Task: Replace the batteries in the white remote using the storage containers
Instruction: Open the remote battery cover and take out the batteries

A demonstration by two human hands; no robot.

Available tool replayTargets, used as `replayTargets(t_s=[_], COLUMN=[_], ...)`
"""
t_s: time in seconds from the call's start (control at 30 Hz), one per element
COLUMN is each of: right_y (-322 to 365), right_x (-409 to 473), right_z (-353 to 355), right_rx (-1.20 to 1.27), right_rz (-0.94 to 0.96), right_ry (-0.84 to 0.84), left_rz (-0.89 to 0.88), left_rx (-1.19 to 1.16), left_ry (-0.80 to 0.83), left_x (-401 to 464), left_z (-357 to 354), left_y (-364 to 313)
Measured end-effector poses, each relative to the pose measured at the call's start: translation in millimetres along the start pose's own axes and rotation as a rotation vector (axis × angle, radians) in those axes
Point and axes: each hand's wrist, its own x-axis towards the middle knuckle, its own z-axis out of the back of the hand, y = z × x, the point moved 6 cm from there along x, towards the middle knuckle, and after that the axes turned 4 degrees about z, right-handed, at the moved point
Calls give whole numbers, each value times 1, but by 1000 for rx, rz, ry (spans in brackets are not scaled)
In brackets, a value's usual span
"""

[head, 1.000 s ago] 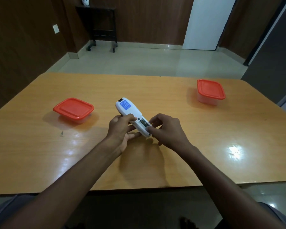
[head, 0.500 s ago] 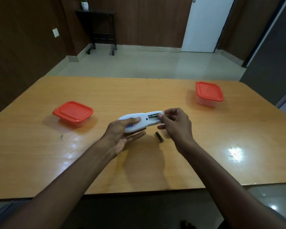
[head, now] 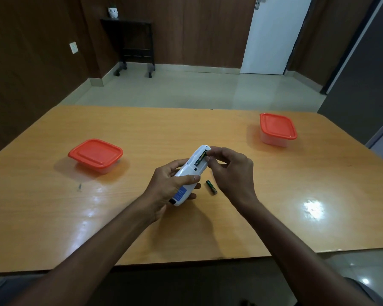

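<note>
Sitting left of the white remote (head: 191,171) is one red-lidded container (head: 95,155). The left hand (head: 170,186) grips the remote above the table (head: 142,133); right fingertips (head: 211,154) pinch a battery in its open compartment. A loose battery (head: 211,186) lies just right; another container (head: 277,129) stands far right.

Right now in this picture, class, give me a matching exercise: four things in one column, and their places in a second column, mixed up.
Things:
1. white remote
2. loose battery
3. left container
4. right container

Places:
A. far right of the table, lid on
B. lying on the table between the hands
C. in the left hand's grip
D. left of the table, lid on

Pairs: 1-C, 2-B, 3-D, 4-A
</note>
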Motion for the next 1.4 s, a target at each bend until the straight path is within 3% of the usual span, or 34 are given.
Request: replayTargets(t_s=[0.33,0.6,0.83,1.0,1.2,1.3,1.4], right_y=[8,3,9,0,-13,-17,-15], right_x=[-8,-6,-5,-12,-29,-30,-30], right_z=[-6,-14,-9,-14,-27,-26,-27], right_rx=[1,94,-144,19,553,652,730], right_rz=[85,4,149,-206,-841,-968,-976], right_ry=[-20,72,7,45,-13,-27,-30], left_rz=[-116,-163,-179,-201,-301,-352,-392], left_rx=[24,70,91,91,236,299,341], left_ry=[-75,-99,-71,-87,-172,-219,-245], left_x=[-3,-4,-4,-3,-8,-13,-14], left_z=[0,2,-1,-3,-5,-9,-10], left_y=[-2,-3,-3,0,5,4,0])
